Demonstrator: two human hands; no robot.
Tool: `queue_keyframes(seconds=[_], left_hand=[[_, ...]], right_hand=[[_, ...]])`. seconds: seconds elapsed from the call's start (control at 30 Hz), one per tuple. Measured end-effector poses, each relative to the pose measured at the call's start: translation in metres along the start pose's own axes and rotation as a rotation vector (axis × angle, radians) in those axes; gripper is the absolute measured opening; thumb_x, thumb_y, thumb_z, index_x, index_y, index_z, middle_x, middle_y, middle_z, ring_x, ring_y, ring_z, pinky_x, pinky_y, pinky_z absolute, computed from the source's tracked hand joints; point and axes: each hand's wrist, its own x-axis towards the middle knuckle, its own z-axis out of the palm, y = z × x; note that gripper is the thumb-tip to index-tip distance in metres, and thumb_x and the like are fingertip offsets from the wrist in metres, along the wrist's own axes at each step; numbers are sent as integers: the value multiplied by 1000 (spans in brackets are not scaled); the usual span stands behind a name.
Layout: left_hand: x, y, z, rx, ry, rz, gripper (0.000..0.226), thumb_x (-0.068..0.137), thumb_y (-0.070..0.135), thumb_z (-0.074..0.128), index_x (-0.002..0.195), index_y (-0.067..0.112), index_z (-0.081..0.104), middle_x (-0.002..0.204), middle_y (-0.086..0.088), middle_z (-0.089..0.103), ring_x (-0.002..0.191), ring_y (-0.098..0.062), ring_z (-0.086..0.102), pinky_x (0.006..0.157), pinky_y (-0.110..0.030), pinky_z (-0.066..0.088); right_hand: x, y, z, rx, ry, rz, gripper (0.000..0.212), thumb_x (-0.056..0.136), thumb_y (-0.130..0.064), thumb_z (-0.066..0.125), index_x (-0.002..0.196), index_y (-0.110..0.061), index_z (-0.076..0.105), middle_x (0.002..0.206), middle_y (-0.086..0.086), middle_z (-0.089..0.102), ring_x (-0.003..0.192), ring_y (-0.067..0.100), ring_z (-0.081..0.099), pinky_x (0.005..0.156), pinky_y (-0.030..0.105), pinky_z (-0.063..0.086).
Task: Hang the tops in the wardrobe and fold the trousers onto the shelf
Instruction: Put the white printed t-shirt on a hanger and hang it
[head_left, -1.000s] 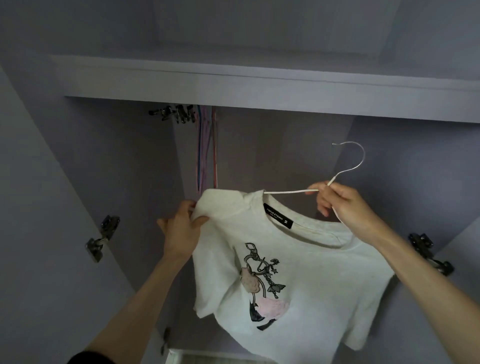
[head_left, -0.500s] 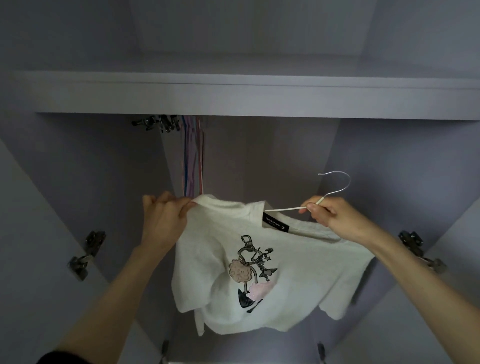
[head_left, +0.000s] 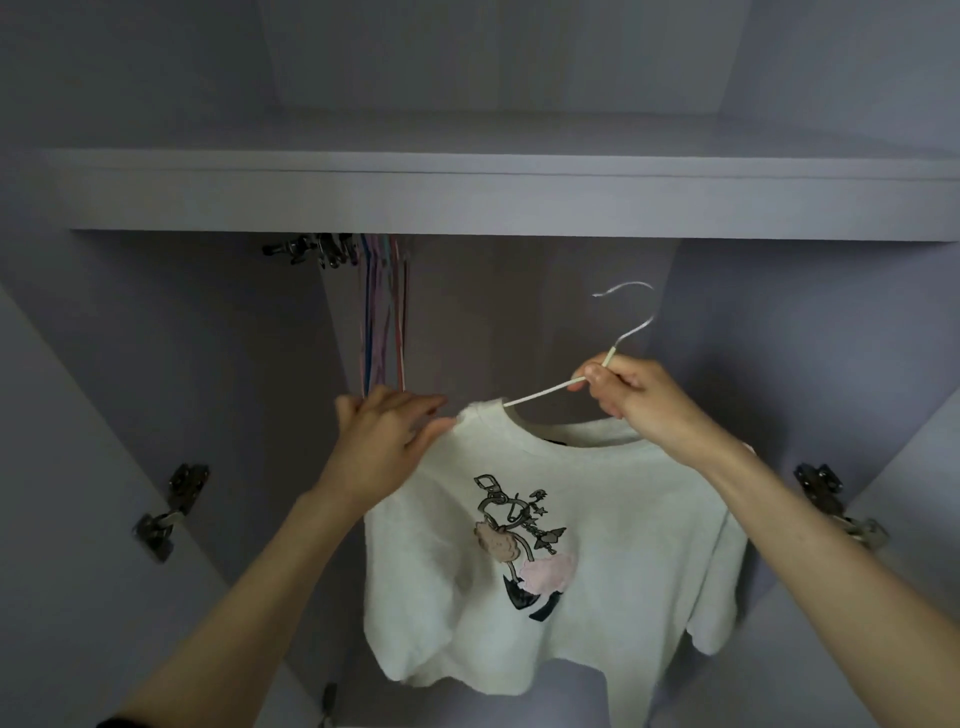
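A white T-shirt (head_left: 597, 519) with a printed graphic on its front hangs on a thin white wire hanger (head_left: 540, 396) in front of the open wardrobe. My right hand (head_left: 631, 397) grips the hanger at its neck, just below the metal hook (head_left: 631, 306), which points up and left, free of any rail. My left hand (head_left: 384, 447) holds the shirt's left shoulder near the collar, with the fingers lying over the fabric. The hanger's right arm is hidden inside the shirt.
A wide shelf (head_left: 493, 197) spans the wardrobe above the hanging space. Several thin coloured hangers (head_left: 384, 312) hang at the back left, under the shelf. Door hinges (head_left: 171, 512) sit on the left and hinges (head_left: 836, 506) on the right.
The shirt on its hanger has swung round so that its front faces me squarely, and my left hand has shifted along the shoulder toward the collar. The hook has tipped more upright.
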Motion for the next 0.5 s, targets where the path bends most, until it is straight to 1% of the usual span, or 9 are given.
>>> queue_keyframes(seconds=[0.07, 0.1, 0.17, 0.23, 0.3, 0.37, 0.4, 0.43, 0.5], left_hand=[[5, 14, 0, -43, -64, 39, 47, 87, 57, 37, 92, 22, 68, 74, 14, 59, 93, -16, 54, 80, -31, 19], [8, 20, 0, -68, -63, 33, 44, 88, 54, 40, 85, 19, 67, 68, 13, 54, 88, -17, 55, 80, -31, 20], [10, 26, 2, -138, -8, -13, 29, 89, 40, 55, 83, 15, 69, 69, 7, 59, 85, -21, 56, 83, -32, 22], [9, 31, 5, -272, 52, -86, 17, 87, 27, 63, 88, 13, 72, 72, 4, 60, 86, -25, 56, 83, -29, 21], [9, 36, 6, -391, 82, -177, 14, 87, 22, 64, 94, 15, 73, 74, 4, 56, 89, -28, 53, 82, -22, 20], [8, 38, 7, -409, 98, -179, 13, 87, 20, 64, 95, 15, 74, 71, 10, 51, 86, -26, 52, 80, -19, 19], [8, 38, 7, -406, 109, -154, 12, 86, 18, 66, 93, 14, 74, 70, 13, 51, 83, -23, 53, 80, -21, 19], [8, 37, 7, -407, 115, -142, 11, 85, 17, 67, 91, 13, 74, 70, 14, 53, 81, -22, 55, 83, -23, 22], [10, 34, 4, -419, 98, -162, 11, 84, 16, 68, 90, 11, 74, 74, 8, 58, 80, -22, 59, 93, -36, 32]], right_hand=[[4, -8, 5, -53, -39, -18, 28, 99, -14, 44, 80, -18, 64, 55, -6, 42, 47, 1, 38, 51, 15, 32], [5, -11, 4, -94, -48, -21, 27, 99, -16, 44, 80, -19, 64, 54, -3, 43, 47, 3, 39, 52, 15, 33], [6, -14, -1, -141, -43, -27, 27, 99, -19, 45, 80, -20, 63, 53, -3, 45, 46, 4, 42, 53, 14, 36], [4, -12, -7, -124, -33, -18, 25, 98, -21, 47, 79, -20, 64, 54, -6, 50, 48, 2, 46, 56, 12, 39], [-1, -7, -15, -112, -12, -1, 20, 94, -24, 53, 81, -20, 68, 61, -8, 59, 59, 2, 55, 64, 15, 43], [-11, 3, -25, -93, 8, 19, 8, 88, -26, 62, 83, -26, 69, 76, -10, 68, 76, 1, 61, 76, 13, 44], [-19, 10, -32, -100, 16, 30, 5, 85, -24, 66, 84, -29, 68, 83, -12, 70, 82, -2, 62, 79, 9, 42], [-27, 18, -38, -125, 26, 46, 7, 83, -22, 69, 85, -29, 68, 89, -12, 70, 86, -5, 61, 81, 5, 39], [-44, 32, -53, -216, 51, 95, 10, 81, -20, 71, 89, -26, 70, 96, -11, 67, 90, -9, 59, 83, 3, 37]])
